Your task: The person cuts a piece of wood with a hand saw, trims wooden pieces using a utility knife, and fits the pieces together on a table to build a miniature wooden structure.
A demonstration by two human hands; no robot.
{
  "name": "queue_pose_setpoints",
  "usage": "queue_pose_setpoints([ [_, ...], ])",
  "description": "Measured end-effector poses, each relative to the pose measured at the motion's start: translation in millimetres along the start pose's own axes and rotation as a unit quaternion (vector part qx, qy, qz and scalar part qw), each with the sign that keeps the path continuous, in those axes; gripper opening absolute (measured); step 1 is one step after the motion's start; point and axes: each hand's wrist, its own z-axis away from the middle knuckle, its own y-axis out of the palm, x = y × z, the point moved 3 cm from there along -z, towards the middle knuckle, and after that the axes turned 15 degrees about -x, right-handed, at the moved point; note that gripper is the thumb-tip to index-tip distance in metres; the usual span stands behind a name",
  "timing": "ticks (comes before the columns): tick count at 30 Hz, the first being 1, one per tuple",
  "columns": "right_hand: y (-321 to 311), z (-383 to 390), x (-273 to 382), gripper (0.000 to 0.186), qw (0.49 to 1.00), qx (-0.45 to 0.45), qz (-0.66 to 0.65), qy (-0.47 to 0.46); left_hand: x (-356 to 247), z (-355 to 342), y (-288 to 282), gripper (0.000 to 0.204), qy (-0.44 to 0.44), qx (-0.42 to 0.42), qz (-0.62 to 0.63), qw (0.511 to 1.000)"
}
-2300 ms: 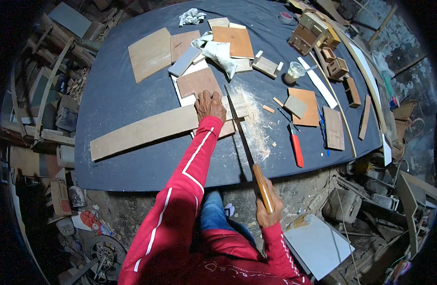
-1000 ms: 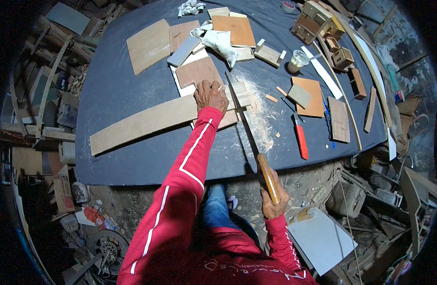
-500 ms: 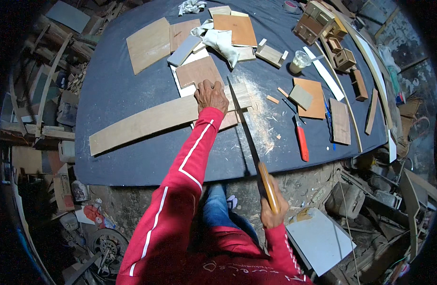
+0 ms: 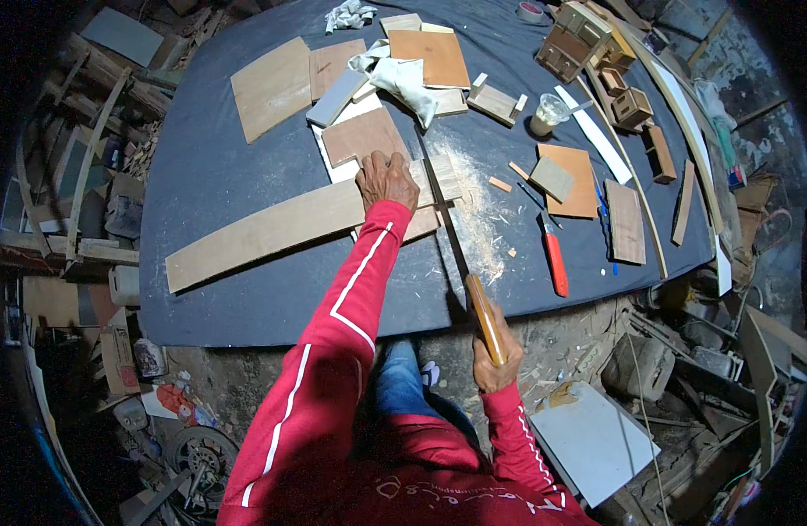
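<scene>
A long wooden plank [image 4: 272, 230] lies across the table over a brown board [image 4: 365, 136]. My left hand [image 4: 388, 184] presses down on the plank near its right end, fingers bent and closed against it. In my right hand [image 4: 495, 351] is the wooden handle of a handsaw [image 4: 449, 223], fingers wrapped round it. The saw's dark blade runs away from me across the plank, just right of my left hand. Pale sawdust [image 4: 482, 232] lies on the cloth to the right of the blade.
On the dark-cloth table [image 4: 237, 307] are a red-handled tool [image 4: 554, 263], an orange board [image 4: 572, 180], a plastic cup [image 4: 548, 116], a white cloth [image 4: 402, 83] and small wooden boxes [image 4: 631, 107]. A white panel [image 4: 596, 443] lies below the table's edge at right.
My right hand and the saw have moved forward, away from me, the blade sliding across the plank. My left hand stays on the plank.
</scene>
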Motion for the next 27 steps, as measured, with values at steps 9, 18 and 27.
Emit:
queue_pose_setpoints([
  [9, -37.5, 33.7, -3.9, 0.055, 0.999, -0.006, 0.027, 0.027, -4.9, -1.9, -3.4, 0.017, -0.001, 0.020, -0.004, 1.000],
  [18, -43.8, 36.3, -1.7, 0.056, 0.999, 0.002, 0.046, -0.019, -2.6, -1.3, -2.9, 0.024, -0.006, 0.043, 0.001, 0.999],
  [27, -47.6, 48.1, 0.9, 0.054, 0.999, -0.031, 0.042, -0.006, -4.4, -3.2, -3.8, 0.029, -0.014, 0.043, -0.011, 0.999],
])
